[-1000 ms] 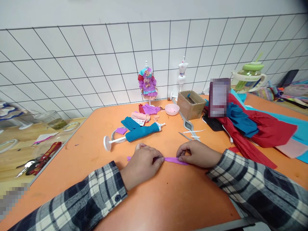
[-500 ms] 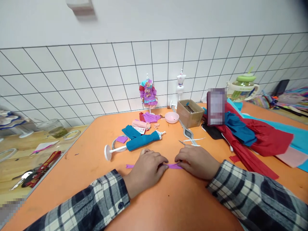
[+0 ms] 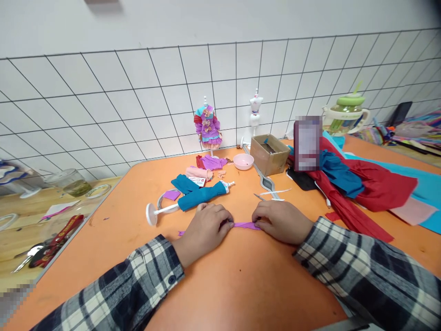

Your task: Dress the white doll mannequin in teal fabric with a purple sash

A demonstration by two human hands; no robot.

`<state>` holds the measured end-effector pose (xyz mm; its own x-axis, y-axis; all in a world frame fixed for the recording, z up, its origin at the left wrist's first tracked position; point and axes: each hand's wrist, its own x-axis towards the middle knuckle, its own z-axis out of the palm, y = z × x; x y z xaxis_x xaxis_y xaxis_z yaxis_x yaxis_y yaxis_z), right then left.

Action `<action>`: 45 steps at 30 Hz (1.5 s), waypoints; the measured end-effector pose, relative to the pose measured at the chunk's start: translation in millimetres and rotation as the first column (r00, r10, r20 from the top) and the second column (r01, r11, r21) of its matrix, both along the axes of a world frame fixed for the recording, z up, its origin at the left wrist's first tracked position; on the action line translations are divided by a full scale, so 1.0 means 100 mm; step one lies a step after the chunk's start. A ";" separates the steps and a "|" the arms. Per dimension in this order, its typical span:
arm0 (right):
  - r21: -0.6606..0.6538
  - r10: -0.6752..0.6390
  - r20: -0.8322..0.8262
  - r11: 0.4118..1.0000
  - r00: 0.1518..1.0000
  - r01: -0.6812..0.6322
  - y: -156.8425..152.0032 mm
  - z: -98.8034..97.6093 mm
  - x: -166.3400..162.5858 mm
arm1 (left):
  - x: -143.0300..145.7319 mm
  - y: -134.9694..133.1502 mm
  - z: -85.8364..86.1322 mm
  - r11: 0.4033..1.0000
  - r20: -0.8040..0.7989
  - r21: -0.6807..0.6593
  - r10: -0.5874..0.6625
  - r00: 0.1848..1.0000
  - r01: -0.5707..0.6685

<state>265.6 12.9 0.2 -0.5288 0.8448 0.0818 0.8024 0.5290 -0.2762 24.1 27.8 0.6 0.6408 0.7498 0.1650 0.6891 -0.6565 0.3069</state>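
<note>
A narrow purple fabric strip (image 3: 245,225) lies on the orange table (image 3: 241,285) between my two hands. My left hand (image 3: 203,230) pinches its left part, fingers closed, and a short purple end sticks out behind the hand. My right hand (image 3: 280,221) pinches the strip's right end, fingers also closed. Both forearms wear a dark plaid shirt. Just beyond my left hand lies a small doll stand wrapped in teal cloth (image 3: 198,196).
A dressed doll mannequin (image 3: 207,126), a bare white mannequin (image 3: 255,110), a pink bowl (image 3: 243,161) and a cardboard box (image 3: 268,154) stand near the gridded wall. Scissors (image 3: 263,197) lie behind my right hand. Red and teal fabric (image 3: 365,188) piles up on the right.
Both hands stay pinched on the purple strip; they have drawn slightly apart since half a second ago, showing more of the strip. The camera tilted a little.
</note>
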 end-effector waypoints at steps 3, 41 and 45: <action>0.002 -0.018 -0.012 1.000 1.000 0.018 -0.01 -0.02 0.00 | -0.01 0.01 0.01 1.000 -0.008 -0.015 -0.002 1.000 0.002; -0.021 -0.019 -0.142 1.000 0.990 0.016 0.14 -0.09 -0.15 | -0.07 0.04 -0.02 0.997 -0.029 0.054 -0.060 0.998 0.062; 0.030 0.018 -0.043 0.999 0.999 -0.017 0.11 -0.10 -0.15 | -0.08 0.04 0.02 0.993 -0.064 0.096 -0.057 0.996 0.063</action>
